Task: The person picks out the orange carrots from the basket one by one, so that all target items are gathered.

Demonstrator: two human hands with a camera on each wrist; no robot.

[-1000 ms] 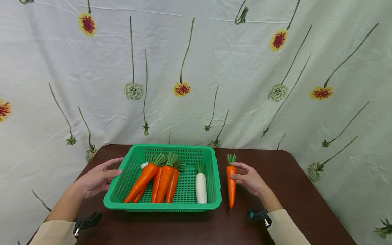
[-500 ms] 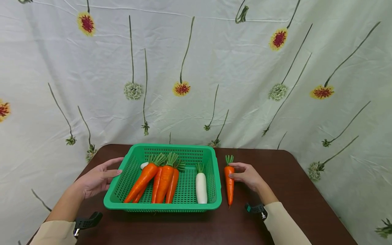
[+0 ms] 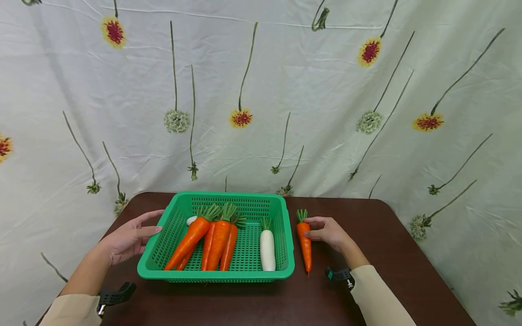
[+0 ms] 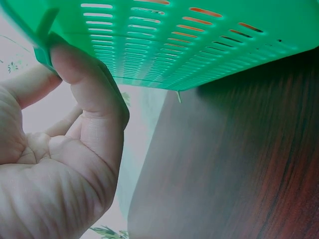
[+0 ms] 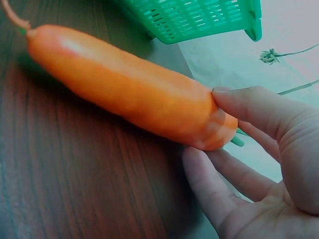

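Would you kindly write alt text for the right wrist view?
A right hand pinches an orange carrot near its stem end, a dark table below it. Part of a green basket and pale printed cloth show beyond.

Your right hand (image 3: 329,234) has open tabletop (image 3: 377,240) to its right and on your side. To its left, the carrot (image 3: 304,242) you hold leaves only a narrow gap before the basket (image 3: 216,274), whose raised wall bars a low path inward. Inside, the radish (image 3: 268,251) lies near that wall; bare floor separates it from the heaped carrots (image 3: 219,242). Your left hand (image 3: 128,240) obstructs the left rim. Cloth (image 3: 326,163) hangs beyond the far edge.
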